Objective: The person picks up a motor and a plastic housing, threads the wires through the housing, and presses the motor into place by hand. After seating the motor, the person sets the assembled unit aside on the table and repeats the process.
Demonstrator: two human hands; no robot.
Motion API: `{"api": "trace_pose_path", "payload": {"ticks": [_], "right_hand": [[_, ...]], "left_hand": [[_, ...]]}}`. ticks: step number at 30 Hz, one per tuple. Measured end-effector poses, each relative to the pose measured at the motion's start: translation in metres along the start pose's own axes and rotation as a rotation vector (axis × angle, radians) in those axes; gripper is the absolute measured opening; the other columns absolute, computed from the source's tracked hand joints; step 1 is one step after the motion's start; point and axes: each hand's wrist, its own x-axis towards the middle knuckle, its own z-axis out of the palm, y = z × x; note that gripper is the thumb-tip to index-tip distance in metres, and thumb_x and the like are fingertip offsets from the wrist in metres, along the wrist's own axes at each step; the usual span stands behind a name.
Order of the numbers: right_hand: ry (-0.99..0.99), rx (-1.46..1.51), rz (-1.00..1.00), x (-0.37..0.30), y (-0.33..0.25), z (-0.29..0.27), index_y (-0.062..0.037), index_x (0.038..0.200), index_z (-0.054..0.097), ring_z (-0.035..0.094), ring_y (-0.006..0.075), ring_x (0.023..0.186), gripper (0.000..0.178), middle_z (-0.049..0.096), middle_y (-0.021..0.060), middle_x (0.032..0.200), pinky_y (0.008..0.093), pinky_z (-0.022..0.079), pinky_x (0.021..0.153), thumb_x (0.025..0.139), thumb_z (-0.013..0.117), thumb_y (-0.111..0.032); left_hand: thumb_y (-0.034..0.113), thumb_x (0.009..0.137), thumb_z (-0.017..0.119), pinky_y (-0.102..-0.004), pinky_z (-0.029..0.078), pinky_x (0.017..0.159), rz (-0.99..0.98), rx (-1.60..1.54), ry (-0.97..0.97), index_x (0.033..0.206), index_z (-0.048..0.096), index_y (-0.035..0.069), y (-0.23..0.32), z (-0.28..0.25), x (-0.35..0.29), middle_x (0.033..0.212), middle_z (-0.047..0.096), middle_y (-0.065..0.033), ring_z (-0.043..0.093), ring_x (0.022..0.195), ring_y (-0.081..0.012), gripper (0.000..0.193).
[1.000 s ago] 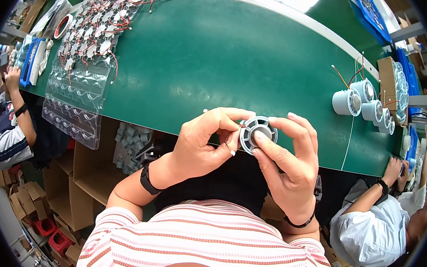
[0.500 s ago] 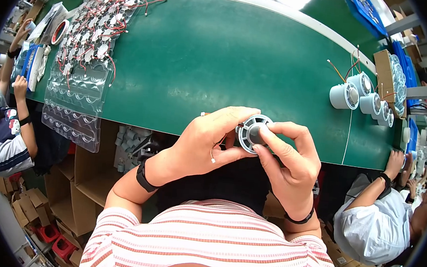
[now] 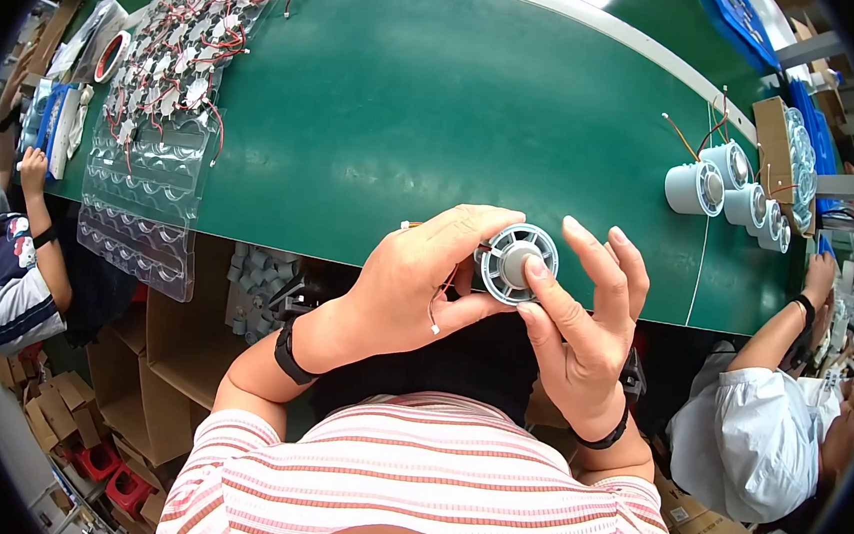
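One pale, spoked round housing [image 3: 514,258] sits just right of frame centre, held by the left hand [image 3: 411,276]; the right hand [image 3: 588,325] meets its face, whether pinching I cannot tell.

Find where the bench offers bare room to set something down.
Most room: the green bench, between transparent scalloped plastic trays on the left and pale-blue plastic cylinders on the right, beyond the left hand and right hand. A smaller bare patch borders the cylinders' near side. Crowded: under the silvery, red-wired parts at left, and among the cylinders.
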Motion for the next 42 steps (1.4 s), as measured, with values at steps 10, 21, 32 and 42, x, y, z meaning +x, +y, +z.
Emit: {"api": "trace_pose_path", "payload": {"ticks": [10, 21, 32, 42], "right_hand": [[0.017, 0.222, -0.040, -0.016, 0.005, 0.013, -0.0100, 0.131, 0.068, 0.048, 0.0392, 0.133, 0.049, 0.058, 0.0169, 0.142, 0.0479, 0.037, 0.113, 0.083, 0.078, -0.007], [-0.155, -0.010, -0.094, 0.031, 0.002, 0.017, -0.0135, 0.141, 0.058, 0.048, 0.0407, 0.130, 0.067, 0.054, 0.0139, 0.140, 0.0525, 0.040, 0.111, 0.078, 0.080, -0.005], [0.059, -0.596, 0.092, 0.068, 0.095, -0.002, -0.0118, 0.140, 0.056, 0.044, 0.0386, 0.135, 0.067, 0.053, 0.0130, 0.140, 0.0522, 0.030, 0.116, 0.080, 0.082, -0.026], [0.151, -0.931, 0.288, 0.059, 0.178, -0.035, -0.0043, 0.138, 0.054, 0.042, 0.0382, 0.137, 0.064, 0.052, 0.0152, 0.142, 0.0501, 0.030, 0.116, 0.086, 0.076, -0.034]], "left_hand": [[-0.003, 0.080, 0.082, -0.0248, 0.057, 0.073, 0.172, -0.024, 0.094, 0.138, 0.056, 0.005, -0.010, 0.004, -0.005, 0.126, 0.065, -0.0115, 0.069, 0.095, -0.0140, 0.065], [-0.006, 0.083, 0.077, -0.0220, 0.053, 0.069, -0.116, -0.009, -0.113, 0.145, 0.049, 0.002, 0.005, -0.020, 0.006, 0.147, 0.054, -0.0133, 0.069, 0.095, -0.0145, 0.068], [0.001, 0.084, 0.077, -0.0344, 0.053, 0.087, 0.170, 0.491, 0.255, 0.132, 0.060, 0.000, -0.014, -0.030, -0.009, 0.141, 0.059, -0.0148, 0.067, 0.105, -0.0265, 0.051], [0.008, 0.082, 0.080, -0.0412, 0.051, 0.093, 0.213, 0.516, 0.113, 0.116, 0.068, 0.001, -0.013, -0.044, -0.013, 0.129, 0.066, -0.0140, 0.063, 0.113, -0.0329, 0.037]]}}
